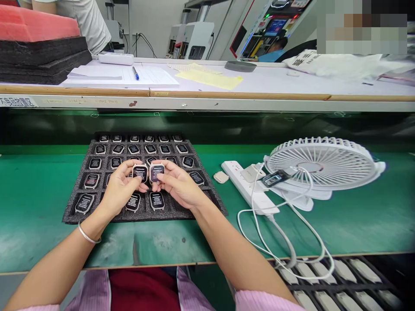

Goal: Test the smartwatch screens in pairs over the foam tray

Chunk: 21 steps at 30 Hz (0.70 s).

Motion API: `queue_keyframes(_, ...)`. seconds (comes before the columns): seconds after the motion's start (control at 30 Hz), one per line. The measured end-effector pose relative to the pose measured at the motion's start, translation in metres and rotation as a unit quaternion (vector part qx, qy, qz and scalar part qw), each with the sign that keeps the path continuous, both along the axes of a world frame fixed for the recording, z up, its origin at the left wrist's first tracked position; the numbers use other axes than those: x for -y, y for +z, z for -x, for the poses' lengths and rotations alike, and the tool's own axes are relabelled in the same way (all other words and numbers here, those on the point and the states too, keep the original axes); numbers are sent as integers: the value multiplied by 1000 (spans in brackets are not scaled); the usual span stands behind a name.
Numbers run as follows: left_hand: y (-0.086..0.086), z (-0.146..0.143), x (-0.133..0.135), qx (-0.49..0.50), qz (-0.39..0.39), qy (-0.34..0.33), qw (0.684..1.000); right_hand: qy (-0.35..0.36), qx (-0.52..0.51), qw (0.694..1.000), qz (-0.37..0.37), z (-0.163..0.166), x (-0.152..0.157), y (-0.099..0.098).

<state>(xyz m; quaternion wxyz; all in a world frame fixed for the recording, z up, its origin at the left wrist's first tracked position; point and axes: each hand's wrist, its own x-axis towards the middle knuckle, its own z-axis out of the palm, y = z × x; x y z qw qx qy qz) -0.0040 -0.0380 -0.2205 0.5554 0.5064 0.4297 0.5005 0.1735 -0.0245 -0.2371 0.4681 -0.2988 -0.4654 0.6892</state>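
My left hand (121, 185) pinches a smartwatch case (140, 172) by its edges, its dark screen lit with small white text. In my right hand (177, 183) is a second smartwatch case (157, 172), its text screen likewise facing me. The two cases are side by side, very close together, above a black foam tray (106, 216). Several similar watch cases sit in rows in the tray's compartments, such as one watch case (84, 203) at the near left corner. My hands hide some of the middle compartments.
Right of the tray are a white power strip (238, 177) with tangled white cables, a small beige square piece (221, 177) and a white fan (311, 168). A shelf edge (194, 103) runs behind, with papers and black foam (42, 60). Another tray (346, 287) lies below right.
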Motion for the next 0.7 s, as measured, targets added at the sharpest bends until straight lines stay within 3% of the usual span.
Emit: queue_keyframes(0.7,2,1,1,15,10,-5,1000,15,17,999,-29,-2,2,2)
